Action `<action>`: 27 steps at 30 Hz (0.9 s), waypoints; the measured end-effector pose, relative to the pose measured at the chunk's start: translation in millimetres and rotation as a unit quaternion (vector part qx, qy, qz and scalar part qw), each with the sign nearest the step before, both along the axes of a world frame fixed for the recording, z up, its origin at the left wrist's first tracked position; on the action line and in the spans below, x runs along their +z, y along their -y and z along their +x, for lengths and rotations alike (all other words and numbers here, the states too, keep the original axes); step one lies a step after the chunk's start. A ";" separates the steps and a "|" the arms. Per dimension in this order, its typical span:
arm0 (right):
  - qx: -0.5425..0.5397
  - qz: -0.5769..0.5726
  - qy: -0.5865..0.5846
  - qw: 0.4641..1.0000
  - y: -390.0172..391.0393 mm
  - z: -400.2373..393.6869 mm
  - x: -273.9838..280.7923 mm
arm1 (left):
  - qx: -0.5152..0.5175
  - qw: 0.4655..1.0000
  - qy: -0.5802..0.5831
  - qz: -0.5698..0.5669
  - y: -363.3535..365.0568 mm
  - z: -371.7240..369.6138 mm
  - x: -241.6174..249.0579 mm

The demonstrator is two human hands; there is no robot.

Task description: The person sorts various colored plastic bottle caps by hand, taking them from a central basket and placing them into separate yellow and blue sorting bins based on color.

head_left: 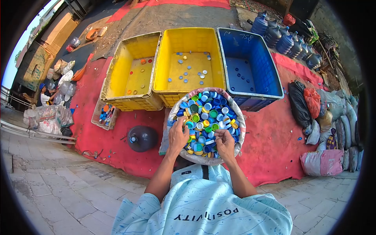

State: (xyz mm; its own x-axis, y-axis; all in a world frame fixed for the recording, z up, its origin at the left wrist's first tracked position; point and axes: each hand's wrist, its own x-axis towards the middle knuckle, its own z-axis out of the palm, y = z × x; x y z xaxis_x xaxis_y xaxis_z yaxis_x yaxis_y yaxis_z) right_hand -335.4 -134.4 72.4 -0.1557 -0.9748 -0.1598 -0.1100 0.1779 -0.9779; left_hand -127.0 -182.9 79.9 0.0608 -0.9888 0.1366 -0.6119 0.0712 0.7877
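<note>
A round sack (240, 111) full of plastic bottle caps (213, 113) stands right in front of my body, its pale rim rolled open. The caps are blue, white, green and yellow. Over the left part of the heap is my left hand (178, 135), fingers bent and drawn together at the caps. My right hand (225, 145) is over the right part, its thumb and fingertips pinched close to white and blue caps. Whatever lies between the fingertips of either hand is too small to make out.
Beyond the sack stand two yellow crates (189, 87) (129, 94) and a blue crate (250, 62), each with scattered caps inside. A small basket (105, 114) and a dark water jug (142, 138) are at left. Blue jugs (284, 44) and filled bags (321, 162) line the right. Another person (46, 96) sits far left.
</note>
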 end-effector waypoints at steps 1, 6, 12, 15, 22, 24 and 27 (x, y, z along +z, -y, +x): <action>0.000 0.000 -0.003 1.000 1.2 0.7 2.5 | -0.008 1.000 0.014 -0.021 0.3 1.1 0.6; 0.000 -0.002 -0.019 1.000 4.0 -1.0 7.5 | -0.013 0.997 -0.046 -0.055 3.1 4.0 -2.0; 0.008 -0.010 -0.035 0.999 3.8 -4.1 7.8 | 0.059 0.983 -0.171 -0.041 3.2 4.2 -15.4; 0.001 -0.008 -0.029 1.000 3.2 -4.5 11.0 | 0.110 0.971 -0.212 -0.009 1.4 3.8 -5.5; 0.006 -0.178 -0.340 0.923 15.7 -18.4 8.5 | 0.111 0.702 -0.685 0.159 -10.8 27.4 21.2; 0.018 -0.186 -0.361 0.914 23.1 -18.7 9.1 | 0.097 0.644 -0.738 0.175 -18.8 33.7 26.6; 0.084 -0.163 -0.410 0.894 29.4 -19.2 23.8 | 0.099 0.616 -0.758 0.192 -29.0 36.4 32.6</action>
